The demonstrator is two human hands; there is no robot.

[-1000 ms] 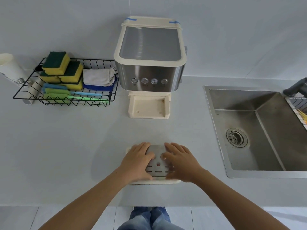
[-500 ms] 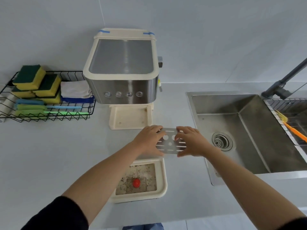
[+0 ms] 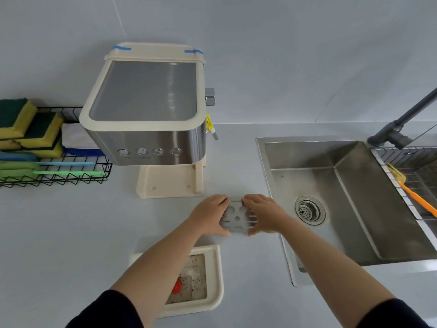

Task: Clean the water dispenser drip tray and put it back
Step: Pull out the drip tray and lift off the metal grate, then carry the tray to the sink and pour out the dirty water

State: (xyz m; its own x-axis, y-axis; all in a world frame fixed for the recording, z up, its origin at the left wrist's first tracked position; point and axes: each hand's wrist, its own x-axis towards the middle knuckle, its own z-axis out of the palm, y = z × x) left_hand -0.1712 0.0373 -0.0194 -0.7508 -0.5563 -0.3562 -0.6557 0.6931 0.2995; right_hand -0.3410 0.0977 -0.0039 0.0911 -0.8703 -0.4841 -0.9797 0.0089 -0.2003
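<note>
Between L hand (image 3: 209, 215) & R hand (image 3: 264, 215): grate (image 3: 236, 218), both gripping; drip tray (image 3: 218, 275) (dirty) nearer.

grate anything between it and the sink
Nothing visible. The left hand and right hand hold the grate just left of the sink; only bare counter lies between them, and the sink shows just its drain.

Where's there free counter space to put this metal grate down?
Bare counter: left of the tray, in front of the wire basket; and between dispenser and sink, where left hand and right hand hold the grate. The basket is crowded.
</note>
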